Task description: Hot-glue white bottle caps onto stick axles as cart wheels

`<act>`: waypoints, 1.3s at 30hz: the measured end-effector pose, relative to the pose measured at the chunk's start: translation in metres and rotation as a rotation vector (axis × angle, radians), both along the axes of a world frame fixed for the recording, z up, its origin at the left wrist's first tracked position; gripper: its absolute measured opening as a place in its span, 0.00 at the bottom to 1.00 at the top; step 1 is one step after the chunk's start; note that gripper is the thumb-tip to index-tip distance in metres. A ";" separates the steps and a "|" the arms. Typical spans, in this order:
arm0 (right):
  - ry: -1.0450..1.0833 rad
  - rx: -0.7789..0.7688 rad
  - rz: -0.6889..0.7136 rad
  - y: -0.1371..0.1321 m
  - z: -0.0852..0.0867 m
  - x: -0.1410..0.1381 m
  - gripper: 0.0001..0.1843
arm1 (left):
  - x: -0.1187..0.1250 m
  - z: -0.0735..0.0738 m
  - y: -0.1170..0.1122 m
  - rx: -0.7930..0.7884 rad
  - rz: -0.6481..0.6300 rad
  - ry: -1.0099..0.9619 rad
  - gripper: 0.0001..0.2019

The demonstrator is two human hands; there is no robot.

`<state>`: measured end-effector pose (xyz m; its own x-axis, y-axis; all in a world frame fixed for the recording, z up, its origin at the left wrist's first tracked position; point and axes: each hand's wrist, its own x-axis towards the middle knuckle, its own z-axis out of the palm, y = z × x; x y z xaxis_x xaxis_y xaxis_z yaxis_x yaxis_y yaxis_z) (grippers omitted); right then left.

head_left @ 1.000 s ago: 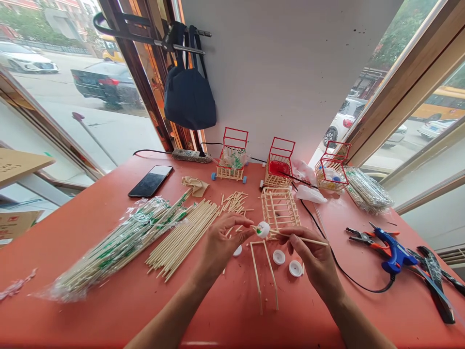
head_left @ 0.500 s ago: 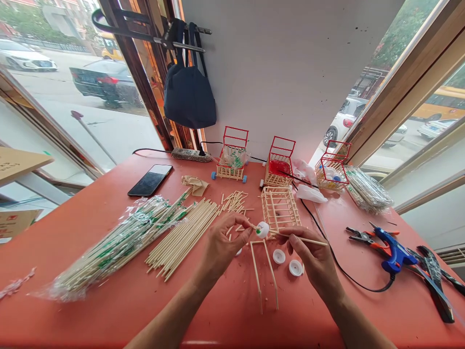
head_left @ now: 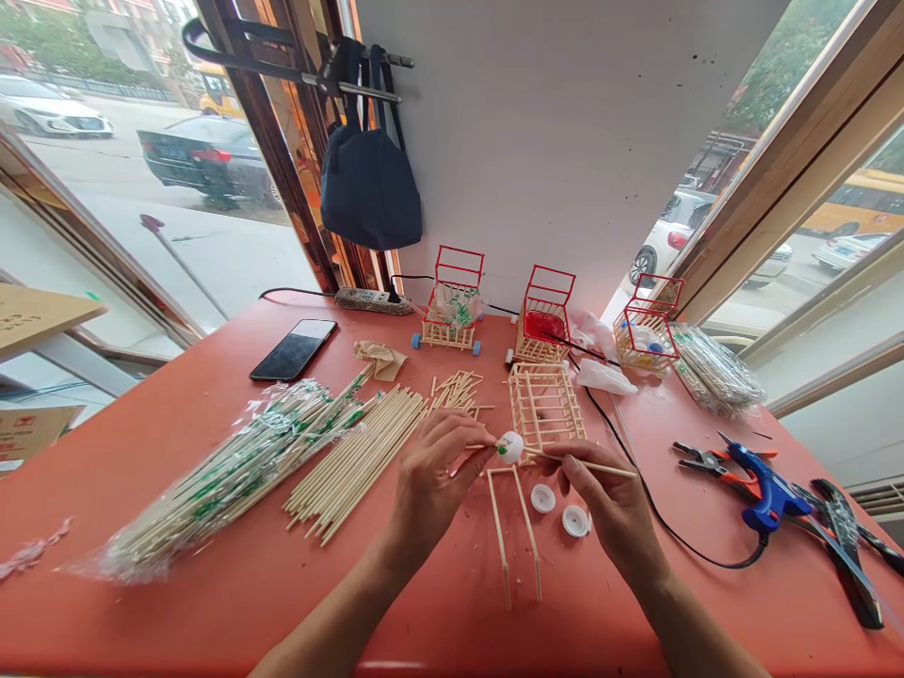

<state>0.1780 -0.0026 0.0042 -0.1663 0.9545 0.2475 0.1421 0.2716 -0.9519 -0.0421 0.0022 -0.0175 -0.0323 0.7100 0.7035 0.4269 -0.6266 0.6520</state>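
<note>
My left hand [head_left: 442, 466] pinches at the left side of a white bottle cap [head_left: 511, 448] with a green mark. My right hand [head_left: 600, 494] grips a thin wooden stick [head_left: 600, 465] whose tip meets the cap's other side; I cannot tell whether it goes through. Below the cap lies a U-shaped stick frame [head_left: 500, 527]. Beside it rest two white caps, one cap [head_left: 542, 498] nearer the frame and another cap [head_left: 575, 521] by my right hand. Just behind my hands stands a bare wooden stick basket [head_left: 545, 400].
Loose sticks [head_left: 360, 461] and a plastic-wrapped bundle [head_left: 218, 485] lie left, near a phone [head_left: 293, 349]. Small red-handled carts, including one cart [head_left: 452, 306], line the back. A blue glue gun [head_left: 769, 494], its cable [head_left: 678, 541] and pliers [head_left: 844, 556] lie right.
My left hand has shifted and turned slightly, its fingers now lying flatter beside the cap. The right hand, stick and cap stay nearly in place.
</note>
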 end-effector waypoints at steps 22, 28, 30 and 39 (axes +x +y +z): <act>0.080 0.014 -0.048 0.005 -0.009 0.011 0.11 | -0.019 -0.004 0.011 -0.378 0.206 -0.386 0.03; 0.247 0.044 -0.150 0.013 0.000 0.023 0.09 | -0.026 -0.004 0.018 -0.425 0.154 -0.733 0.07; 0.334 0.060 -0.190 0.017 0.004 0.029 0.09 | -0.031 -0.002 0.022 -0.388 0.179 -0.836 0.08; 0.548 0.091 -0.380 0.031 0.022 0.053 0.10 | -0.086 0.028 0.025 -0.137 0.368 -1.101 0.11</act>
<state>0.2308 0.0288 0.0265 0.3494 0.8932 0.2829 -0.2536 0.3808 -0.8892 -0.1284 0.0272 0.0104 -0.7963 0.5988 0.0857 -0.2697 -0.4783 0.8358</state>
